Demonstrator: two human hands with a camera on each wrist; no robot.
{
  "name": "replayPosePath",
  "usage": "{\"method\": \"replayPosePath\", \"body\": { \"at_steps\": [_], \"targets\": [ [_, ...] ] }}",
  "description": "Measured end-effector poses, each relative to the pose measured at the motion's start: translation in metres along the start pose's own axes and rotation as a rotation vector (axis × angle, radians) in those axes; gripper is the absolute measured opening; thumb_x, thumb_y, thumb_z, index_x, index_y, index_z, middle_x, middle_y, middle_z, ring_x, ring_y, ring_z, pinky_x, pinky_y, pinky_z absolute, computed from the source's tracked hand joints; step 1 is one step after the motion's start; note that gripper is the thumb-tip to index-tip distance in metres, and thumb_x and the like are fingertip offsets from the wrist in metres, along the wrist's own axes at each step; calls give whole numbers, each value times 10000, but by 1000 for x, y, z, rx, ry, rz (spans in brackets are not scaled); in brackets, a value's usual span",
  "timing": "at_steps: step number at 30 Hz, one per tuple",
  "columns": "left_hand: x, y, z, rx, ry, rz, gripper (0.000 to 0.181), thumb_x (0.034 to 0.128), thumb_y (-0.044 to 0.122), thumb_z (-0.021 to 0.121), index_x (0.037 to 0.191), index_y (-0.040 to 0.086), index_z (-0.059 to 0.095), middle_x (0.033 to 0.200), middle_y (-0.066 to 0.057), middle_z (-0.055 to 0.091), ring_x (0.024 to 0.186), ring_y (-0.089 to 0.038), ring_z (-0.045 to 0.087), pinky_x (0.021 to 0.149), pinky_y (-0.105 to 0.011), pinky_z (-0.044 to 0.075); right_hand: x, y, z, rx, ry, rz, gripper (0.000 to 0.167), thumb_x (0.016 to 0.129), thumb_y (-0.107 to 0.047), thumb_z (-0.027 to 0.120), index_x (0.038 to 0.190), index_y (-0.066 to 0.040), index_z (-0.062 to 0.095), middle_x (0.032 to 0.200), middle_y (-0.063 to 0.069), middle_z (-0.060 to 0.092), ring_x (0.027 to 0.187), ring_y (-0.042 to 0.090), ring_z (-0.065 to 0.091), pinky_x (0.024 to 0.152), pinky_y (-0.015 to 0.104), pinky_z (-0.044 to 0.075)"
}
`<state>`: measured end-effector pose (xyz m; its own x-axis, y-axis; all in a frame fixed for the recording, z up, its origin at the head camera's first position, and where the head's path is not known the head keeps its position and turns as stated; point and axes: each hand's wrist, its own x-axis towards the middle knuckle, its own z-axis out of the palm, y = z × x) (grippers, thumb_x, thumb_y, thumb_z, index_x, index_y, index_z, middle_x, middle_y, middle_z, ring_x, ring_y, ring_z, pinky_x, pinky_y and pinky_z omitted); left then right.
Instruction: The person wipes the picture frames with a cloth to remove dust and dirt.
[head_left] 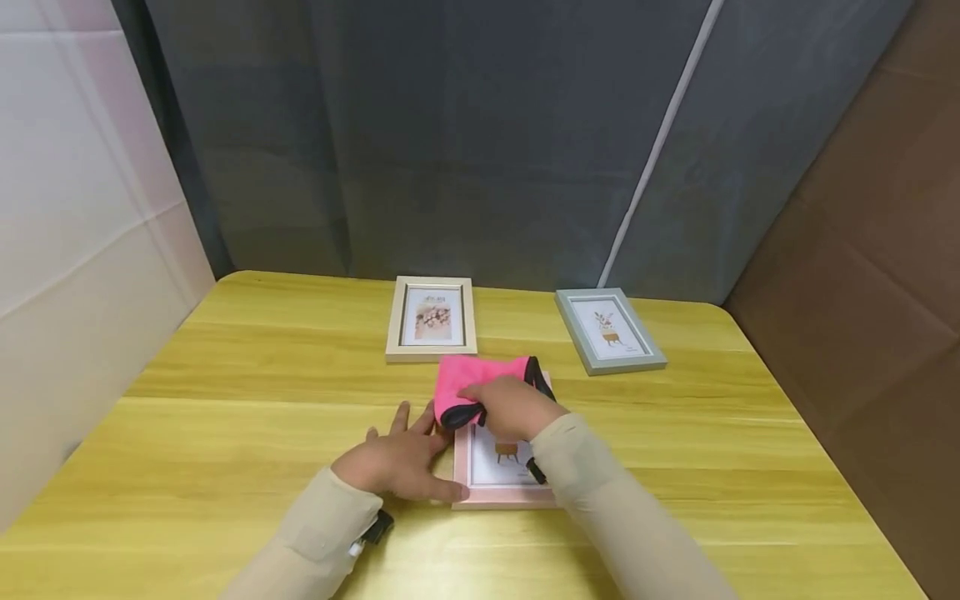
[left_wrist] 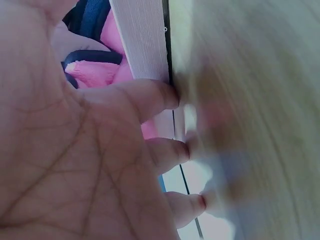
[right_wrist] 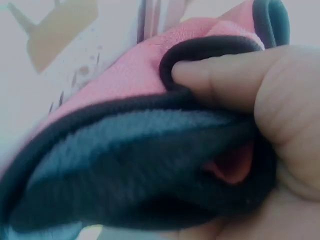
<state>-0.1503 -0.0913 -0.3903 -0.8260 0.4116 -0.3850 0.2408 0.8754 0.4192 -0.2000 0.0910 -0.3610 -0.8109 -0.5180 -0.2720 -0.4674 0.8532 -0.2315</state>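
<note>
A pink picture frame (head_left: 510, 498) lies flat near the table's front, its picture partly hidden by a folded pink cloth (head_left: 480, 372) with black edging. My right hand (head_left: 517, 408) grips the cloth over the frame's upper part. In the right wrist view the thumb presses into a fold of the cloth (right_wrist: 125, 75). Fingers spread, my left hand (head_left: 401, 460) rests at the frame's left side, the thumb on its lower left corner. The left wrist view shows fingertips against the frame's side edge (left_wrist: 142, 40).
Behind the pink frame lies a cream picture frame (head_left: 393, 329) with a flower picture. A grey-green picture frame (head_left: 626, 364) lies at the back right. The wood-grain table (head_left: 225, 417) meets a dark curtain (head_left: 480, 150) at the back.
</note>
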Motion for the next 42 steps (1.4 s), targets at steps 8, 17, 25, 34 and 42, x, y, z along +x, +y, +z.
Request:
{"method": "replayPosePath", "body": {
  "at_steps": [8,17,25,34,42],
  "targets": [
    [0,-2,1,-1,23,-6,985,763,695,695,1542,179,383,1638,-174,109,1435,-558,15,958,-846,100,-40,7,-5,84,116,-191,522,872,91,665,1338,-142,638,1296,-13,645,1219,157,575,1063,349,415],
    [0,1,3,22,75,1,882,768,592,711,1480,123,485,1614,-191,208,1439,-534,98,974,-826,160,-80,-12,24,-91,110,-304,391,902,-71,711,1280,-165,675,1197,-36,688,1122,96,620,1002,291,447],
    [-2,6,1,48,99,29,897,722,630,749,1409,88,556,1536,-215,311,1378,-532,221,926,-811,271,-51,-12,27,-126,109,-177,469,899,-83,713,1349,-187,633,1239,-6,673,1136,209,615,1028,373,438],
    [-1,3,-1,90,99,43,977,736,682,723,1486,109,470,1498,-185,341,1361,-521,243,882,-823,297,-3,5,7,66,55,9,609,860,63,685,1408,-179,579,1362,15,603,1217,207,558,1047,362,427],
    [0,3,2,72,117,44,1028,711,683,732,1504,101,436,1521,-166,335,1353,-490,262,890,-800,319,-46,14,7,160,147,-216,469,872,76,670,1293,-130,665,1256,-21,664,1184,141,592,1050,341,427]
  ]
}}
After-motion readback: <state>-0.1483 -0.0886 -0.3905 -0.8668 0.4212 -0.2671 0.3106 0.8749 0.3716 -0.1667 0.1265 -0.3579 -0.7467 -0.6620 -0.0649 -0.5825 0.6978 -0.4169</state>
